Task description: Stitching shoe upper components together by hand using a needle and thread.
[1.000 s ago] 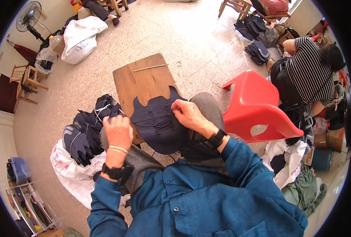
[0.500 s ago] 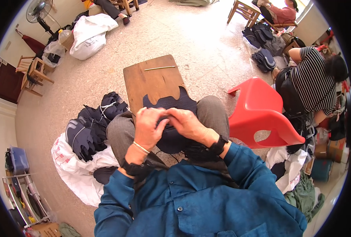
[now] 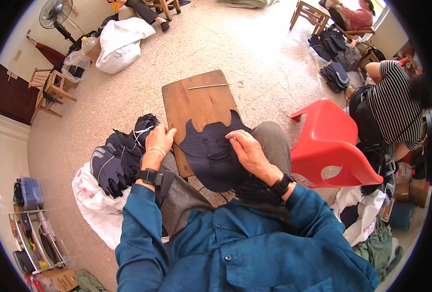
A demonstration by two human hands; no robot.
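Note:
A navy fabric shoe upper [image 3: 204,138] lies flat, partly on a small wooden stool [image 3: 196,104] between my knees. Dark lace [image 3: 216,158] is threaded across its middle and loops up toward my right hand. My right hand [image 3: 250,153] is over the upper's right side, its fingertips pinched on the lace. Beside the stool's left edge is my left hand [image 3: 160,139], thumb and fingers pressed together; what they hold, if anything, is too small to make out. A thin metal rod [image 3: 206,86] rests on the far part of the stool top.
Tied bundles of dark uppers [image 3: 116,160] sit on a white sack [image 3: 97,207] at my left. A red plastic chair [image 3: 325,131] stands close on my right, with a person in a striped shirt [image 3: 393,102] beyond it. A white bag [image 3: 123,44] lies far left.
My hands, together over the upper before, are now apart: the left moved out to the stool's left edge, the right to the upper's right side. The lacing is now uncovered.

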